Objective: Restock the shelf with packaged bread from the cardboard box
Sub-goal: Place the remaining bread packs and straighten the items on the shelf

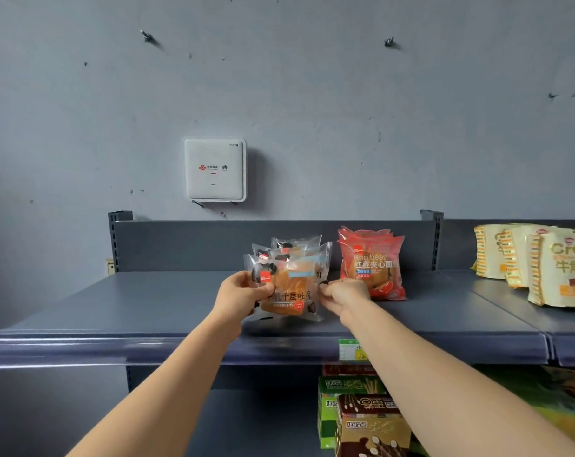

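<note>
Your left hand [243,291] and right hand [342,293] pinch the front toast bread pack [289,288] by its side edges on the top shelf [147,308]. Stand it upright against its row, clear of the red bean bread packs [375,268].

Person, two limbs in view.

1. Left hand [243,291]: bare, above the dark blue metal shelf lip [114,346]; thumb and back of the hand show.
2. Left forearm [167,374]: bare, slender and smooth. It runs from the wrist above the shelf lip to the picture's bottom edge below it, broadening on the way.
3. Right hand [344,295]: bare, above the shelf lip; knuckles and back of the hand show.
4. Right forearm [444,374]: bare and smooth, of like build, broadest below the shelf lip at the lower right corner.
</note>
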A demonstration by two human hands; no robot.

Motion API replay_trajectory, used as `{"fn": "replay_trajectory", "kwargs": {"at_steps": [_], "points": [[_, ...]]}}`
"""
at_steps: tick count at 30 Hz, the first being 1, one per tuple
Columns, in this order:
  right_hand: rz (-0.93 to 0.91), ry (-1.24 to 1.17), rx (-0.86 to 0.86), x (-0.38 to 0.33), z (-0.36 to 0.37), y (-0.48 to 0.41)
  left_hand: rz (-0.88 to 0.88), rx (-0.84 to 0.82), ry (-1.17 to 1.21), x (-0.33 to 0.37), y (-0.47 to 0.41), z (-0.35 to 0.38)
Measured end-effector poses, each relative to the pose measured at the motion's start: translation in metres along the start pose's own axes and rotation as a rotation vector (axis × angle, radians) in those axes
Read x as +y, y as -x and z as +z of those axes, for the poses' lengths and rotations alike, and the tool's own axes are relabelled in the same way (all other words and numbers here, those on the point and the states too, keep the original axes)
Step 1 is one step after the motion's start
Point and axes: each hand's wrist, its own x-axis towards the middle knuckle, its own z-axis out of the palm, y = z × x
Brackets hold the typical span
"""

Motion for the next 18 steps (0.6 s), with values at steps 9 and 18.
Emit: {"fn": "replay_trajectory", "kwargs": {"at_steps": [9,18], "points": [[-0.051,0.343,-0.019,0.002,-0.006,-0.012,-0.006,0.017,-0.068,-0.014,-0.021,0.003],[-0.099,0.401,-0.122,-0.007,-0.001,0.008,-0.106,-0.347,-0.11,-0.01,-0.026,-0.015]]}}
